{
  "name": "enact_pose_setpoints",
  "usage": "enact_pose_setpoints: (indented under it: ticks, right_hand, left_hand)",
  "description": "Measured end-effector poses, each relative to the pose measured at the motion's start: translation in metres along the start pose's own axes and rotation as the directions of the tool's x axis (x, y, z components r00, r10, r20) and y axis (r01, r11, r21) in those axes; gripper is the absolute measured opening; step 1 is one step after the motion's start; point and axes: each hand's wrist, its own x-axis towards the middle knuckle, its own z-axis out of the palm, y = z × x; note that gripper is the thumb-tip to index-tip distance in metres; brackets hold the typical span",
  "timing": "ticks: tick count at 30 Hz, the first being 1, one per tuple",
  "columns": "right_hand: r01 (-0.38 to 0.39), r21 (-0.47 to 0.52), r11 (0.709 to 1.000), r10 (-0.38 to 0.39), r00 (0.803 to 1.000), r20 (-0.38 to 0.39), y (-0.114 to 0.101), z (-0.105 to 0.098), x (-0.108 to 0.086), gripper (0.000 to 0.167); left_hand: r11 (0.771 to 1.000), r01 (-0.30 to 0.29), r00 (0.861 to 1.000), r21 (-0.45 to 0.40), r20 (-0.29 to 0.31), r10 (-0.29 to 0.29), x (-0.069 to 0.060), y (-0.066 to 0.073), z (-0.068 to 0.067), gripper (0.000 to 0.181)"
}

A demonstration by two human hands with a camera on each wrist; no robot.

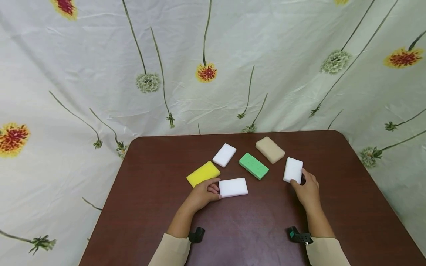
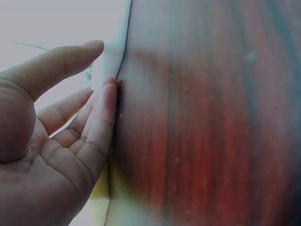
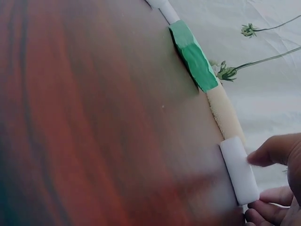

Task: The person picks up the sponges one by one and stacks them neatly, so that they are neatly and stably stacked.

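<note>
The left hand (image 1: 201, 195), thumb and fingers apart, frames one end of a white block (image 1: 233, 187) near a yellow block (image 1: 203, 173), the right hand (image 1: 307, 188) pinches a second white block (image 1: 293, 168), and beyond, between them, lie green (image 1: 253, 166), beige (image 1: 270, 149) and third white blocks (image 1: 224, 155).

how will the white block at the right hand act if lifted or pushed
The white block shows no clear dent where the right hand pinches it, so it probably keeps its shape when lifted. Its foam-like look suggests it's light for its size. Broad, flat faces make it likelier to slide than roll.
</note>
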Motion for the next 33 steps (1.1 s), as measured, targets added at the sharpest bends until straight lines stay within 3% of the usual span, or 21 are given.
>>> enact_pose_setpoints:
  ticks: [12, 20, 25, 33]
  right_hand:
    - [0.0, -0.091, 0.996, -0.006, 0.998, -0.067, -0.002, 0.009, 0.002, 0.099]
    - [0.012, -0.094, 0.996, -0.019, 0.997, -0.07, -0.003, 0.011, 0.003, 0.087]
    - [0.012, -0.106, 0.994, -0.016, 0.999, -0.04, -0.002, 0.01, 0.002, 0.089]
    - [-0.012, -0.077, 0.997, 0.005, 0.996, -0.089, 0.0, 0.012, 0.0, 0.084]
  left_hand:
    - [1.0, -0.012, 1.0, 0.002, -0.007, 0.012, -0.001, -0.001, 0.002, 0.06]
    - [1.0, -0.026, 0.999, 0.005, -0.019, 0.026, -0.002, 0.0, 0.002, 0.06]
    - [1.0, -0.017, 1.0, 0.005, -0.014, 0.018, -0.003, 0.002, 0.001, 0.06]
    - [1.0, -0.014, 1.0, 0.022, 0.0, 0.014, -0.001, 0.001, 0.001, 0.061]
